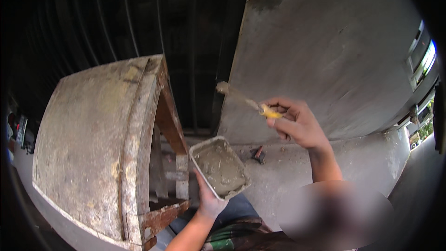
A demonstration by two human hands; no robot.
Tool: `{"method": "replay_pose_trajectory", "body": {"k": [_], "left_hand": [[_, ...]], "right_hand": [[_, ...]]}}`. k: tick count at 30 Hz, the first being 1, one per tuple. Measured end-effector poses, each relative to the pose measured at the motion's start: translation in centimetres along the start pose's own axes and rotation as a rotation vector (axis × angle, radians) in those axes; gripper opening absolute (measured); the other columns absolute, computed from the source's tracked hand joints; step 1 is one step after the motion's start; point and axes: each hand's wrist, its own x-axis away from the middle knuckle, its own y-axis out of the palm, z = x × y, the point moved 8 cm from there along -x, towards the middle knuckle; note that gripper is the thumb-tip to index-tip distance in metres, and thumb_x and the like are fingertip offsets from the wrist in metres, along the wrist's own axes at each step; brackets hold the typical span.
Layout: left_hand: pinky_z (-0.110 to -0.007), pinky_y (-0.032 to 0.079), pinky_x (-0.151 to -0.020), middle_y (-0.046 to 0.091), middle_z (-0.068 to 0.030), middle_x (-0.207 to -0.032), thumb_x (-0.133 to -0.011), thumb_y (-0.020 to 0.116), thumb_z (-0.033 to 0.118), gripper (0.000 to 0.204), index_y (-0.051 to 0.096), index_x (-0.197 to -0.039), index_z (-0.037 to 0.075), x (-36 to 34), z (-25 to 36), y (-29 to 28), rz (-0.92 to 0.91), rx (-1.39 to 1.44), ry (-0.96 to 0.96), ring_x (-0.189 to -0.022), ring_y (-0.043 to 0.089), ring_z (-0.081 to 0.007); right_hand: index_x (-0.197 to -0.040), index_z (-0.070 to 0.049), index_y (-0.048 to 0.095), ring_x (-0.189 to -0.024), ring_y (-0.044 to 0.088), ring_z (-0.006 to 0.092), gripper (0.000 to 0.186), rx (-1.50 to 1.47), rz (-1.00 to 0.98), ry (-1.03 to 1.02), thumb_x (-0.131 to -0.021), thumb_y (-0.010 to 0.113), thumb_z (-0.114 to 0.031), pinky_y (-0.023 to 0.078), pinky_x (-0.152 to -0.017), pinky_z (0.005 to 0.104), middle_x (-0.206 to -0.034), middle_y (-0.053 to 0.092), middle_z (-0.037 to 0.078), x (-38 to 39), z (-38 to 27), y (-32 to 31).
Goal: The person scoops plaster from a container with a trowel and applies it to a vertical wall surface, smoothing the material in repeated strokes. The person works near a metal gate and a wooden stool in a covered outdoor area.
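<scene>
My left hand (pixel 210 200) grips a shallow rectangular tub (pixel 241 189) from below and the side. Wet grey mortar (pixel 219 168) fills much of the tub, its surface lumpy. Up and to the right, my right hand (pixel 297 123) is closed around the yellow handle of a small trowel (pixel 251 103). The trowel points left toward the wall's edge, and a dab of mortar clings to its tip. Motion smears the blade, so its exact shape is hard to make out. Tub and trowel are apart.
A worn wooden table (pixel 88 148) stands at the left, its top spattered. Ahead rises a grey plastered wall (pixel 320 56) with a darker patch high up, beside a dark ribbed metal shutter (pixel 139 14). A small dark tool with a reddish handle (pixel 258 153) lies on the floor.
</scene>
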Motion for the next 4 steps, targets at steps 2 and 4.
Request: {"method": "replay_pose_trajectory", "body": {"k": [2, 4], "left_hand": [[-0.050, 0.034, -0.134, 0.042, -0.0053, -0.176, -0.118, 0.031, 0.068, 0.075, 0.031, -0.176, 0.021, -0.4, -0.4, 0.3, -0.027, -0.036, 0.022, -0.161, 0.044, -0.0275], [-0.050, 0.034, -0.134, 0.042, -0.0051, -0.177, -0.118, 0.031, 0.068, 0.075, 0.030, -0.177, 0.021, -1.4, -0.7, 0.5, -0.048, -0.058, 0.026, -0.161, 0.043, -0.0277]], "right_hand": [[-0.144, 0.001, 0.071, -0.063, 0.052, 0.0025, 0.050, 0.148, 0.018, -0.024, -0.101, 0.080, -0.020, 0.042, -0.055, 0.0228, -0.089, 0.068, -0.003, -1.5, -2.8, -2.9], [-0.148, -0.001, 0.071, -0.064, 0.054, 0.0033, 0.052, 0.318, 0.059, -0.123, -0.101, 0.080, -0.023, 0.043, -0.055, 0.0241, -0.089, 0.070, -0.003, -2.7, -5.8, -5.9]]}}
